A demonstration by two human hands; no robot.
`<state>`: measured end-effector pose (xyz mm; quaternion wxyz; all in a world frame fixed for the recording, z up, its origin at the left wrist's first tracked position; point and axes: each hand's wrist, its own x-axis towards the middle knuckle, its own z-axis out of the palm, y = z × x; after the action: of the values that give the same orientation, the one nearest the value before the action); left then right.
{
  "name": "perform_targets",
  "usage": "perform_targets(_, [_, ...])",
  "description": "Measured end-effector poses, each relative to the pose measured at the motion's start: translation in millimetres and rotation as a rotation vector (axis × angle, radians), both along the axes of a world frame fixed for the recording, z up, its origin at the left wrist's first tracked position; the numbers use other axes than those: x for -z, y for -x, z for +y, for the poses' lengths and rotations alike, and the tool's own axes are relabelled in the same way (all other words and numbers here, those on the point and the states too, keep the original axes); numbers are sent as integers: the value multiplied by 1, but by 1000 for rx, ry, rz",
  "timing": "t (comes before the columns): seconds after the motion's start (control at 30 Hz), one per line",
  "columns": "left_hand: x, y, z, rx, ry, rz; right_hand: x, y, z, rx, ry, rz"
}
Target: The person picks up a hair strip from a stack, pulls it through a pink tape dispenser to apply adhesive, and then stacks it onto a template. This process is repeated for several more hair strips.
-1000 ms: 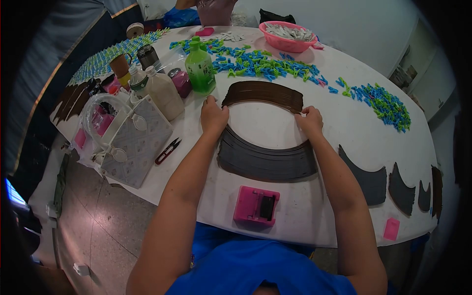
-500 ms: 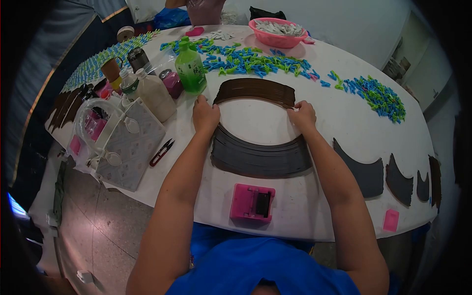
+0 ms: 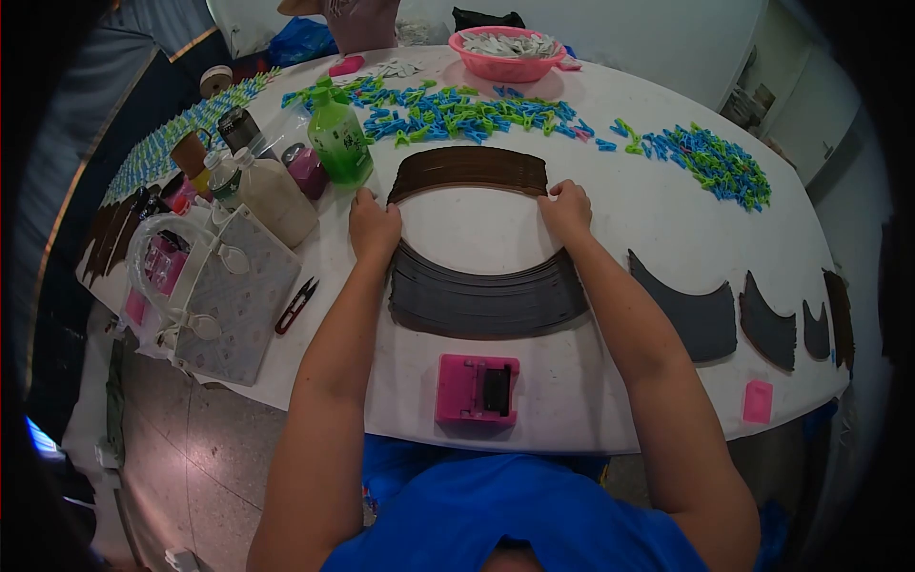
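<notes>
A dark brown curved strip, ribbed along its length like a thin stack, arches across the white table in front of me. My left hand is closed at its lower left corner, fingers pinched together. At the lower right corner, my right hand pinches the other end. Nearer to me lies a dark grey curved stack, bowed the opposite way, so the two pieces frame an oval of bare tabletop. Below it sits a pink block with a black insert.
Left are a white basket, red-handled snips, bottles and a green bottle. Blue and green clips spread across the back, near a pink bowl. Dark curved pieces and a small pink tray lie right. Another person is partly visible behind.
The whole scene has shifted slightly left in view as my head turned. Both hands stay at the ends of the brown strip, with little visible movement against the table.
</notes>
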<state>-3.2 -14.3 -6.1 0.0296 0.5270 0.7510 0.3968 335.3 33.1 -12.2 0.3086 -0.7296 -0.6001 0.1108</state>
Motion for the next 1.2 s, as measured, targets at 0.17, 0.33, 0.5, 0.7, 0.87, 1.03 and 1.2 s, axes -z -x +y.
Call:
perform_targets(0.17, [2,1,1,6,-4,-3,3,-2,0,-9,-32,-12])
perform_targets(0.33, [-3,-1,-3,16,-4,-42,6,-10,5,-52,-69,11])
perform_targets(0.5, [-3,1,-6,36,-24,-116,2,-14,0,-109,-65,91])
perform_targets(0.7, [-4,4,-14,65,-70,-136,0,-14,-2,-78,-51,101])
perform_targets(0.87, [1,4,-15,95,-93,-130,11,-15,4,-57,-108,5])
perform_targets(1.03, [6,7,-13,88,-144,-132,3,-5,-3,-35,-46,-7])
perform_targets(1.2, [9,9,-10,83,-181,-207,-5,2,-7,3,-9,-1])
